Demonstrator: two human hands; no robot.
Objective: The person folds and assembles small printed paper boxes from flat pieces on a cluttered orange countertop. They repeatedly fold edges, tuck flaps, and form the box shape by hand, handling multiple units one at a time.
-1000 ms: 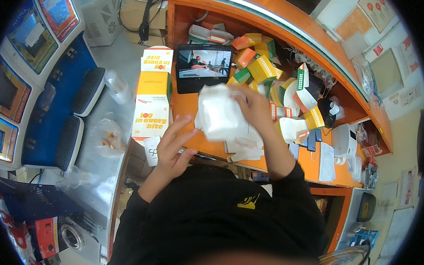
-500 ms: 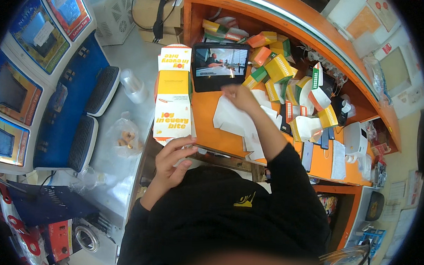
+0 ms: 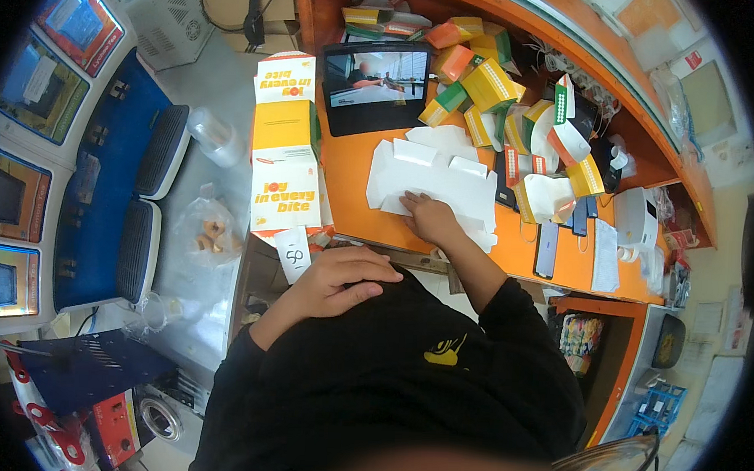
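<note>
Right hand (image 3: 431,218) lies palm down, fingers extended and together, pressed flat on the lower edge of the white flat carton blank (image 3: 434,183). It grips nothing; it only bears on the sheet. The blank is spread open on the orange counter (image 3: 354,188), directly below the black tablet (image 3: 375,86) and left of the heap of folded orange, yellow and green cartons (image 3: 516,124).

Left hand (image 3: 341,278) is loosely curled, palm down, resting against the person's black top at the near counter edge. It holds nothing. A small white paper slip (image 3: 293,254) lies just beside it, to its left.

Compared with one second ago: the white carton was then lifted off the counter, bunched between both raised hands in front of the tablet. Half a second ago the right hand was lowering it to the counter, the left hand already drawn back toward the body. Now the blank is fully flat and the right hand sits on top of it.

The stack of tall printed yellow and white boxes (image 3: 285,160) stands at the counter's left end, position unchanged
</note>
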